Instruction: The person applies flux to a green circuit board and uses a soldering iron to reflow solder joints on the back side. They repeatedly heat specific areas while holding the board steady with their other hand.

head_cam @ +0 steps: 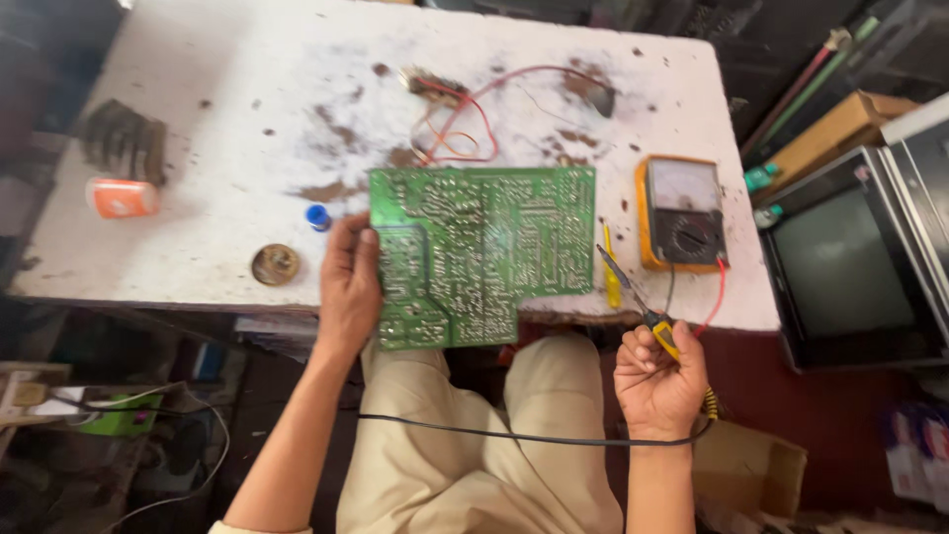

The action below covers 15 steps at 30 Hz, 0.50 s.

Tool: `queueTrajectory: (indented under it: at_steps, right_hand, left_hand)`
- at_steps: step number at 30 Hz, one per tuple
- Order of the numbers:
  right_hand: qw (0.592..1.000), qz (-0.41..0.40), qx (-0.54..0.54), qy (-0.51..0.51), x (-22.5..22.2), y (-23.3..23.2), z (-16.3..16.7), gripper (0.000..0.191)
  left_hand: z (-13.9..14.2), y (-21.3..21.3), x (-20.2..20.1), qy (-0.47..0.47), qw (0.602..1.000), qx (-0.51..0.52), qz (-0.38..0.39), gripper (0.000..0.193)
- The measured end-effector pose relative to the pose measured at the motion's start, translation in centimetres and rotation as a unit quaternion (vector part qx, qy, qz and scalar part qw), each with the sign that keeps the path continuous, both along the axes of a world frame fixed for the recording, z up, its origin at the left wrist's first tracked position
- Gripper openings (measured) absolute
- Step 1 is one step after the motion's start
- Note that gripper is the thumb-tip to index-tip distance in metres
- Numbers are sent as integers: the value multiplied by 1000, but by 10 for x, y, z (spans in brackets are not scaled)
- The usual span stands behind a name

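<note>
My left hand grips the left edge of a green circuit board, solder side up, resting over the front edge of a worn white table. My right hand holds a soldering iron with a yellow and black handle, its tip pointing up-left just beside the board's right edge. A black cord runs from the iron across my lap.
An orange analog multimeter with a red lead lies right of the board. Red and orange wires, a round tin, a blue cap and an orange and white container sit on the table. A dark monitor stands at right.
</note>
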State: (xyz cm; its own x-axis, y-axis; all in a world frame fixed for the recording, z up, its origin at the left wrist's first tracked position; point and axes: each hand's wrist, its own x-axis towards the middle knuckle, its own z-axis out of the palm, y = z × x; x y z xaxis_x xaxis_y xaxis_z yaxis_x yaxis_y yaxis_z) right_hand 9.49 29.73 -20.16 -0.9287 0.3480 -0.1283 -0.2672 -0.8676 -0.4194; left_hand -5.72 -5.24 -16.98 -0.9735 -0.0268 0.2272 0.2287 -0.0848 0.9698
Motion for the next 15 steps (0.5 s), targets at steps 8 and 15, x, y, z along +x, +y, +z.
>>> queueTrajectory:
  at_steps: [8,15]
  right_hand:
    - [996,-80,12,-45,44,31,-50,24]
    - [988,-123,45,-87,51,30,-60,23]
  left_hand:
    - [-10,2,-4,11,998,58,-8,19]
    - [-10,-1,-1,26,999,21,-17,22]
